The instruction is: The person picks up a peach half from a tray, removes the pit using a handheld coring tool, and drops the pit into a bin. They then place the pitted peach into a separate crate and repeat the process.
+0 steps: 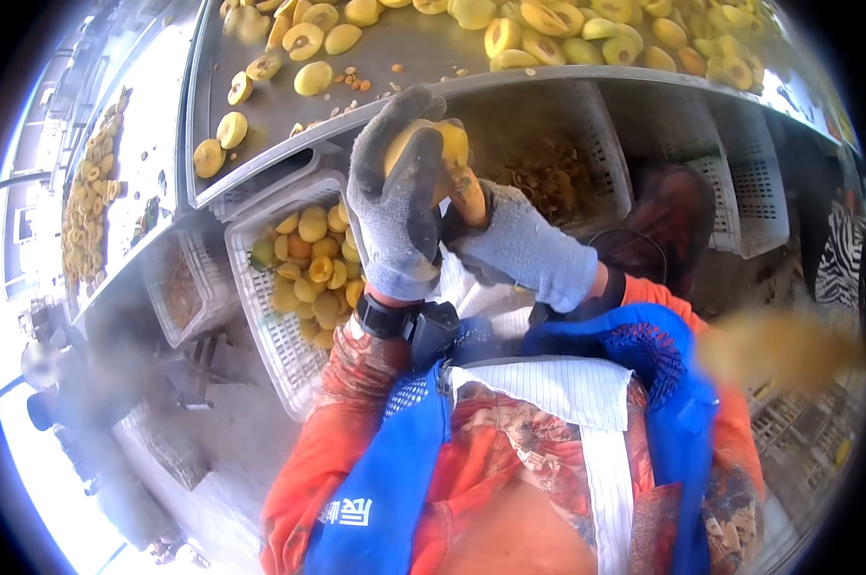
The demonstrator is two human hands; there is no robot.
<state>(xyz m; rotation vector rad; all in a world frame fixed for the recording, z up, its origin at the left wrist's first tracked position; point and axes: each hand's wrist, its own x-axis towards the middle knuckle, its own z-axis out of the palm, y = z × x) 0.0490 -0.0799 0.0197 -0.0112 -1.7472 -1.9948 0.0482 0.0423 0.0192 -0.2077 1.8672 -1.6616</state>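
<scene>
My left hand (394, 201), in a grey glove with dark palm and fingers, is wrapped round a yellow peach (457, 144) in front of the metal table. Close against it, my right hand (524, 235), gloved in grey too, is closed on a tool with an orange-brown wooden handle (467, 196). The tool's working end meets the peach and is hidden there. Halved peaches (303, 41) lie cut side up on the table (385, 81), with loose pits (354, 79) among them.
A white crate (260, 326) of yellow peaches stands below the table on the left. Under the table edge, a crate (600, 144) holds brown scraps (548, 187). More white crates (759, 182) stand right. Another table (145, 182) with peach halves is far left.
</scene>
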